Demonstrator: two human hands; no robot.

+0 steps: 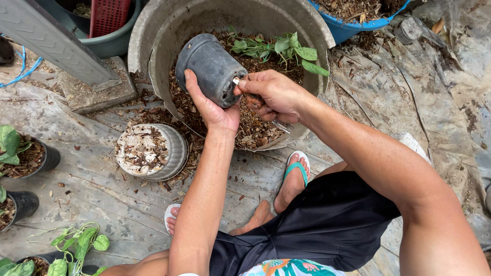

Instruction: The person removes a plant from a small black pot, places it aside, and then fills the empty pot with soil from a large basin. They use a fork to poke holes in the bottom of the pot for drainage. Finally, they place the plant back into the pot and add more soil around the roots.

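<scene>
Small potted green plants [20,158] sit at far left. Near them, a white pot [151,151] holds bark chips. The left hand [212,105] cups a tilted black plastic pot [210,68] over a grey tub [153,36]; the right hand [273,94] pinches a thin metal tool [237,81] against the pot's base.

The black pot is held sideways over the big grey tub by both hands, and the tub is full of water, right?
Not quite. The head view shows the black pot sideways in both hands over the grey tub, but the tub holds brown bark mulch and a leafy plant, not water.
</scene>
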